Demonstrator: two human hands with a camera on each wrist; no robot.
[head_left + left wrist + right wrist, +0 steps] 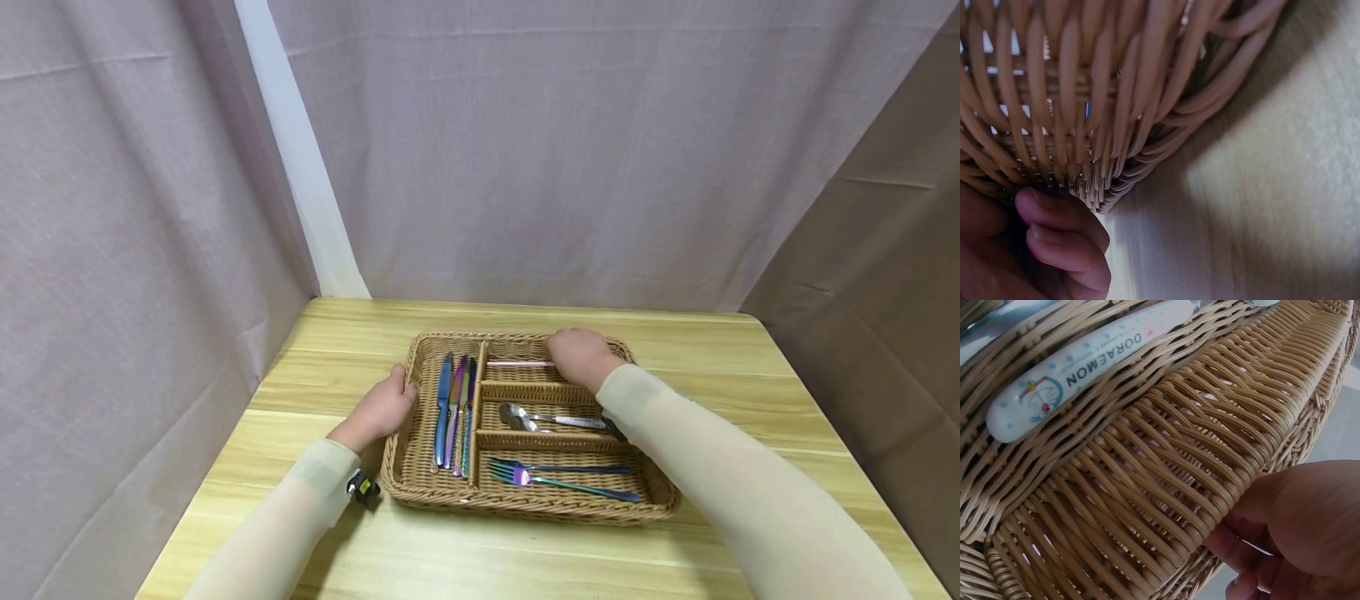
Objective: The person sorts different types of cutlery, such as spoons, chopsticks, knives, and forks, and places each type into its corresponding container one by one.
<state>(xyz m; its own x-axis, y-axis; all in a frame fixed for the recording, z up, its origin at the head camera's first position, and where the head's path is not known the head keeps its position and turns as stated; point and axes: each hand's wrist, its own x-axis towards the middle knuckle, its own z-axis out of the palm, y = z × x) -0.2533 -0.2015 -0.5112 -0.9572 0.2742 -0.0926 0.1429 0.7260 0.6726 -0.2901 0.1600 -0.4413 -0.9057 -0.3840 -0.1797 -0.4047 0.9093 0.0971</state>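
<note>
A brown wicker cutlery tray (480, 497) with several compartments sits on the table. At its left rim, my left hand (387, 406) grips the wall, its fingers curled against the weave in the left wrist view. My right hand (583, 357) reaches over the back compartment, where a thin pale pink stick (517, 363) runs under it. The right wrist view puts its fingers behind a woven divider (1147, 475), so what they hold or touch is hidden. Nearer lie metal spoons (519, 417), one with a white patterned handle (1091, 369), in the middle compartment.
Several knives (444, 408), blue and iridescent, stand side by side in the left compartment. Forks (517, 474) with rainbow-coloured metal lie in the front one. The wooden table (420, 558) runs back to grey curtains (525, 167) behind and at both sides.
</note>
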